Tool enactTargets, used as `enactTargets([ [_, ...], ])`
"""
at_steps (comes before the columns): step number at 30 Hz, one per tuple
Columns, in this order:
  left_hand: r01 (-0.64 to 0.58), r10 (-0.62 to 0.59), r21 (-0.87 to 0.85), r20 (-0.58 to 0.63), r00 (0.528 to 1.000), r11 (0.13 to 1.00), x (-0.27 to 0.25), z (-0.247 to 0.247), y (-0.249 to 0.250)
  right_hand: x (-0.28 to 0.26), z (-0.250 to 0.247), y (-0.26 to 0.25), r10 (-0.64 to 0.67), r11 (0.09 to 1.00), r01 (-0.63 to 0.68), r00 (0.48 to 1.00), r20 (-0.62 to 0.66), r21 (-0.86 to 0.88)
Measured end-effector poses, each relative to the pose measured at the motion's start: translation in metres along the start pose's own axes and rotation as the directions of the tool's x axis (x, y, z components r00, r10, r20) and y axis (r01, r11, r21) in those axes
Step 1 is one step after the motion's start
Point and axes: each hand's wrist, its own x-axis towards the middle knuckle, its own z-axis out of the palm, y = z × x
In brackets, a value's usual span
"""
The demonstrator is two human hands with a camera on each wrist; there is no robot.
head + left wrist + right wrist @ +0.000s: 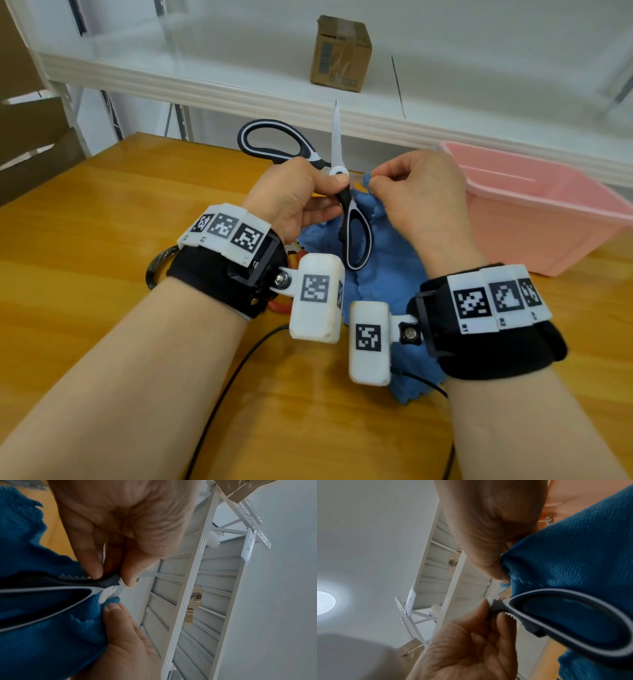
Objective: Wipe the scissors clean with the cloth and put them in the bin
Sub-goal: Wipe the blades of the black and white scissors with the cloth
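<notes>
Black-and-white scissors (342,192) are held wide open above the table. One blade points up, one handle loop (270,140) sticks out to the upper left, and the other loop (358,240) hangs down. My left hand (334,193) pinches them at the pivot between thumb and fingers, as the left wrist view shows (118,580). My right hand (375,180) pinches a fold of the blue cloth (387,274) just right of the pivot; the second blade is hidden there. The right wrist view shows the cloth (573,545) behind the scissors' handle (530,623). The pink bin (534,219) stands to the right.
Under my left wrist lie other scissors, a black handle (156,270) and a red one (279,305) showing. A black cable (239,370) runs across the wooden table (102,222). A cardboard box (340,53) stands on the white shelf (205,85) behind.
</notes>
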Motion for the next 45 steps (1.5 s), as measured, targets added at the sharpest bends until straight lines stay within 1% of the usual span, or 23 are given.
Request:
enactTargets([
  [3,-0.001,0.001,-0.006,-0.007,1.0,1.0,0.001,-0.001,0.001,0.0,-0.001,0.0,0.005,1.0,-0.005,1.0,-0.005,0.003],
  [8,-0.007,0.007,0.014,0.002,1.0,1.0,0.001,-0.003,0.002,-0.004,0.007,-0.009,-0.035,0.998,0.035,0.999,0.008,0.061],
  [10,-0.003,0.003,0.024,0.005,1.0,1.0,0.001,-0.002,0.001,-0.004,0.007,-0.007,-0.035,0.999,0.034,0.999,0.007,0.037],
  [14,0.008,-0.008,0.015,-0.004,1.0,1.0,0.0,-0.002,0.001,-0.002,0.001,0.002,0.006,1.0,-0.006,1.0,0.0,-0.017],
  [19,0.012,-0.012,-0.001,-0.004,1.0,1.0,0.002,-0.004,0.0,-0.005,0.006,-0.005,-0.033,0.999,0.032,0.999,0.01,0.009],
  [24,0.026,-0.026,-0.028,0.014,1.0,0.999,0.0,-0.004,0.001,-0.001,0.004,0.002,0.024,1.0,-0.024,1.0,-0.004,0.009],
  [29,0.015,-0.014,-0.033,0.02,1.0,0.999,-0.001,-0.006,0.003,-0.004,0.006,-0.004,-0.026,1.0,0.026,1.0,-0.006,0.013],
  [33,0.03,-0.029,-0.027,0.023,0.999,0.999,-0.002,-0.006,0.003,-0.003,0.005,0.0,0.002,1.0,-0.002,1.0,-0.007,-0.009],
  [36,0.04,-0.039,-0.036,0.023,0.999,0.999,0.0,-0.007,0.002,-0.001,0.005,0.003,-0.013,1.0,0.013,1.0,-0.017,-0.017],
  [37,0.044,-0.043,-0.044,0.021,0.999,0.998,0.0,-0.008,0.003,-0.001,0.006,0.003,-0.012,1.0,0.012,1.0,-0.008,0.01],
  [39,0.053,-0.052,-0.073,0.021,0.998,0.996,0.001,-0.01,0.004,0.0,0.005,0.003,0.016,0.987,-0.018,1.0,0.013,0.159],
  [41,0.056,-0.054,-0.098,0.021,0.998,0.994,0.001,-0.013,0.006,0.001,0.0,0.003,0.043,0.943,-0.042,0.999,0.005,0.331],
  [42,0.057,-0.056,-0.108,0.019,0.998,0.992,0.001,-0.015,0.007,0.002,-0.004,0.002,0.05,0.921,-0.045,0.999,-0.002,0.386],
  [45,0.073,-0.074,-0.155,0.004,0.997,0.985,0.002,-0.02,0.009,0.003,-0.014,0.004,0.042,0.887,-0.029,0.999,-0.018,0.461],
])
